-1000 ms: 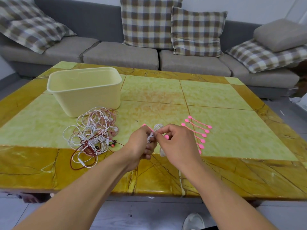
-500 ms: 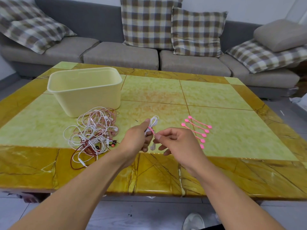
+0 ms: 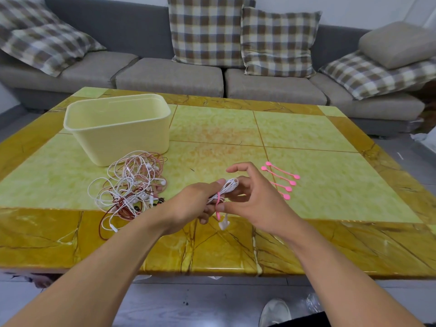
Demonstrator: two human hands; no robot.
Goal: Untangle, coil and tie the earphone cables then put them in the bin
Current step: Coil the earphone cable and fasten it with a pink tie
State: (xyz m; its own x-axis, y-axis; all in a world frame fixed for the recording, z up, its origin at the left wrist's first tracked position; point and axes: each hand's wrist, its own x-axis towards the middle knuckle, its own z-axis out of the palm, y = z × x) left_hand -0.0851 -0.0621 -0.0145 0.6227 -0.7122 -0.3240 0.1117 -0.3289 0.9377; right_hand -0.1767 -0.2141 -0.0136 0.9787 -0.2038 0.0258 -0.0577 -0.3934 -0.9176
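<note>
My left hand (image 3: 188, 204) grips a small coil of white earphone cable (image 3: 227, 188) just above the table's front part. A pink tie (image 3: 218, 206) wraps round the coil and hangs down, and my right hand (image 3: 254, 199) pinches it between thumb and finger while its index finger points up. A white plug (image 3: 223, 224) dangles below the coil. A tangled heap of white, pink and dark red earphone cables (image 3: 132, 185) lies to the left. The cream bin (image 3: 120, 128) stands behind that heap, open at the top.
Several pink ties (image 3: 282, 179) lie in a row right of my hands. The yellow-green tiled table (image 3: 306, 142) stretches back to a grey sofa (image 3: 169, 76) with checked cushions. A shoe (image 3: 274, 312) shows on the floor below.
My right hand has pulled the pink tie down round the coil, and its index finger has lifted. The coil has shifted slightly right in my left hand.
</note>
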